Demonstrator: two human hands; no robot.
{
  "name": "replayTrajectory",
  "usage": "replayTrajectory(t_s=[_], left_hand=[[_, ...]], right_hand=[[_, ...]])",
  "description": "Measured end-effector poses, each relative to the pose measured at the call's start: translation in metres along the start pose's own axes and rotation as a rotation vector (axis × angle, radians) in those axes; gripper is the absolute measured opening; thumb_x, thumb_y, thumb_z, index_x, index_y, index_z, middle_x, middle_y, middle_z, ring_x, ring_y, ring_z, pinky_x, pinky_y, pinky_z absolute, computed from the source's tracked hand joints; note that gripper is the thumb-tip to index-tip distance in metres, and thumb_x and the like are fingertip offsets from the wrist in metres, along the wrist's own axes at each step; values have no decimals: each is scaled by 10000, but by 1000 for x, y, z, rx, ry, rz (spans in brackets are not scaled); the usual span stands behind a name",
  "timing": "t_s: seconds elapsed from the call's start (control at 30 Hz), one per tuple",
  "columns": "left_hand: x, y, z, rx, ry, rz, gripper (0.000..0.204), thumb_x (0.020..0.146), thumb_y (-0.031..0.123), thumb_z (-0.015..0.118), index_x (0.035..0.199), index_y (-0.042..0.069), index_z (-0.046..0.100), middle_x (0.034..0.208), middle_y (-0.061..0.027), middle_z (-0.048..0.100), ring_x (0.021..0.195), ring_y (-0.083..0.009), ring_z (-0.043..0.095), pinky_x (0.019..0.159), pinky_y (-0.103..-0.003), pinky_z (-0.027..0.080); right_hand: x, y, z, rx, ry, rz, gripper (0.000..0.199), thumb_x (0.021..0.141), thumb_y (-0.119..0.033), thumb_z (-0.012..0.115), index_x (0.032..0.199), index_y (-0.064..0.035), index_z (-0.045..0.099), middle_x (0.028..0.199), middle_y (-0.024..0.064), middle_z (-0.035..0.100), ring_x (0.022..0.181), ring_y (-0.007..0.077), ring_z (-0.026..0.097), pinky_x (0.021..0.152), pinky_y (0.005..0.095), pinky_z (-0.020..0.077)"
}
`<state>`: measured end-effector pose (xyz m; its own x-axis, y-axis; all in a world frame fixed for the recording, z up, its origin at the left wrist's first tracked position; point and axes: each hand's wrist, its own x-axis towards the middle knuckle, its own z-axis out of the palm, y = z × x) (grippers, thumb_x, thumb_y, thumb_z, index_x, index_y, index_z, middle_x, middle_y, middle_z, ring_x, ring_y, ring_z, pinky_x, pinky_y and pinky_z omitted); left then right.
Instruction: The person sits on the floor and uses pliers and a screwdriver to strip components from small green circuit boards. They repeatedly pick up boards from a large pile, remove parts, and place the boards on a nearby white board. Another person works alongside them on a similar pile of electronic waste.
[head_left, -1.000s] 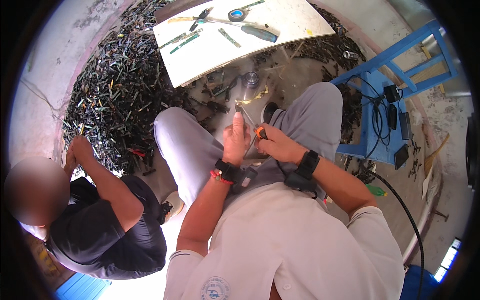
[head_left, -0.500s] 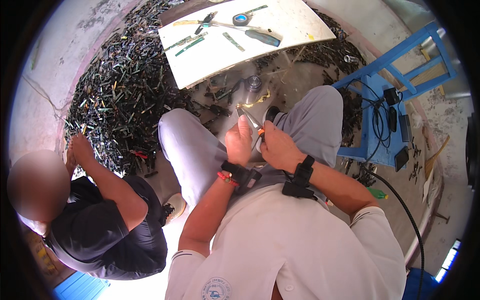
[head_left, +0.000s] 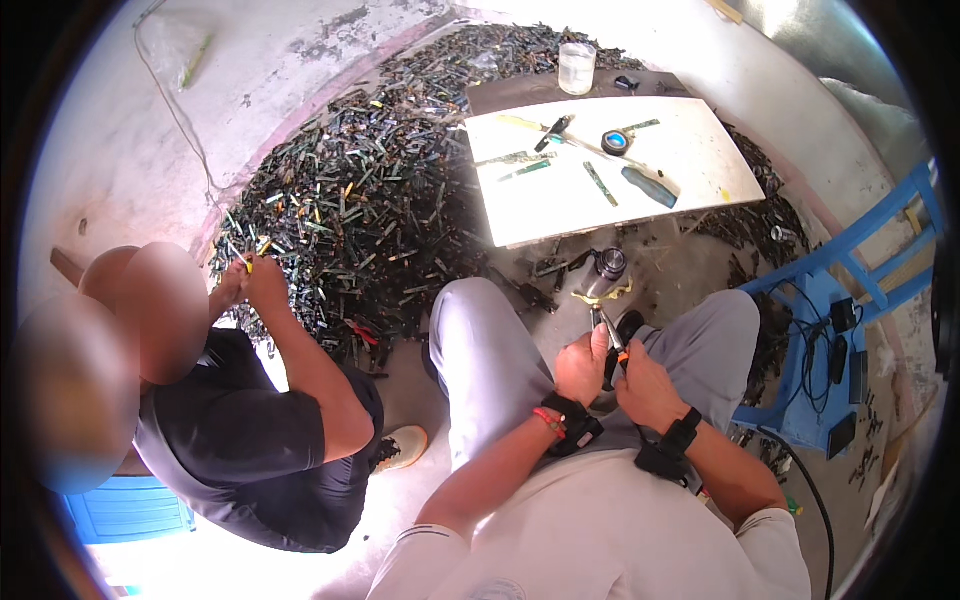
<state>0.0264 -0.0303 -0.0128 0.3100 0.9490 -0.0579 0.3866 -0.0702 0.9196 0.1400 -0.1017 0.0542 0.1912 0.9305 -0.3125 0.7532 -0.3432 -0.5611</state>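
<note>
Between my knees, my left hand [head_left: 582,368] is closed with its thumb raised along a small narrow piece [head_left: 597,318], whose kind I cannot make out. Right beside it, my right hand [head_left: 650,388] grips a tool with a slim silver shaft [head_left: 612,332] and an orange part [head_left: 623,357] near its handle. The shaft's tip lies close to the narrow piece; whether they touch is unclear. Just beyond my hands, a dark round-lidded container [head_left: 610,264] stands on the floor, with a crumpled yellowish strip [head_left: 605,296] near its base.
A white board-topped table [head_left: 530,215] carries a screwdriver [head_left: 650,187], tape roll [head_left: 615,142] and thin green strips. A clear cup [head_left: 577,68] stands behind. Dark strips form a large heap [head_left: 360,200]. A co-worker [head_left: 250,430] sits left; a blue chair [head_left: 800,390] with cables stands right.
The view has swung left and up, so the table and my hands appear farther right. A cup and a second blurred head come into sight. Both my hands keep their grip.
</note>
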Motion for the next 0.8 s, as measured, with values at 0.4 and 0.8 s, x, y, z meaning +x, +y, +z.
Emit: replayTrajectory(t_s=[0.4,0.8], left_hand=[[3,-16,11,-151,-90,-130,572,1025,421,371,747,-18,608,672,-235,599,666,-460,571,607,-514,437],[4,-22,18,-550,-150,-287,567,1014,481,441,656,48,518,571,22,443,474,-72,391,435,-263,314]], right_hand=[[5,-2,3,-46,-41,45,272,833,-115,548,1036,37,450,835,286,623,842,469,605,744,550,469],[18,49,32,528,-141,-49,182,837,-65,499,998,18,482,698,110,530,609,245,552,566,377,441]])
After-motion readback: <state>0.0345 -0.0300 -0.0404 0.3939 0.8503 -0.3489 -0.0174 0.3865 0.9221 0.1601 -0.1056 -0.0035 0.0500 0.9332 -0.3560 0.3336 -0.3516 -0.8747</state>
